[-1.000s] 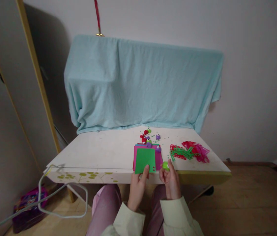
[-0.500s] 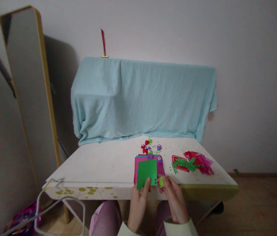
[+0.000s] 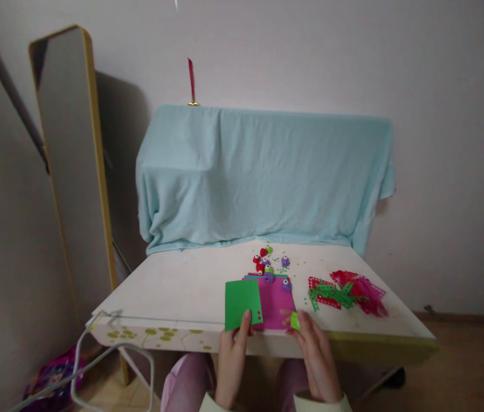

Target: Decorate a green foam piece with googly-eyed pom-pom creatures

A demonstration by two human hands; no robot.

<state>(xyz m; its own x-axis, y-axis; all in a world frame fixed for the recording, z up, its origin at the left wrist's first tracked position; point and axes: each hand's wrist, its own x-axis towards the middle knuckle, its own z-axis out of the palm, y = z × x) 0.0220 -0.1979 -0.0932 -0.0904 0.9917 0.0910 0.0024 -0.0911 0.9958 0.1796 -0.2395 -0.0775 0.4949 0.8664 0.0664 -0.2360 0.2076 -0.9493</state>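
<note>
My left hand (image 3: 232, 353) pinches the near edge of a green paper square (image 3: 242, 301) with small holes along its right side. The square lies on the white table (image 3: 181, 286), left of a stack of magenta paper sheets (image 3: 275, 300). My right hand (image 3: 317, 357) grips a small lime-green punch (image 3: 294, 320) at the table's front edge, just right of the stack. Several small red, purple and green punches (image 3: 267, 264) sit behind the stack.
A heap of punched red, green and pink paper scraps (image 3: 347, 290) lies at the table's right. A light blue cloth (image 3: 263, 177) drapes something at the back. A tall mirror (image 3: 74, 154) leans at left. A white cable (image 3: 108, 357) hangs off the front-left corner.
My left hand has slid the green square leftward off the magenta stack. My right hand with the lime punch has moved a little right. The camera has shifted.
</note>
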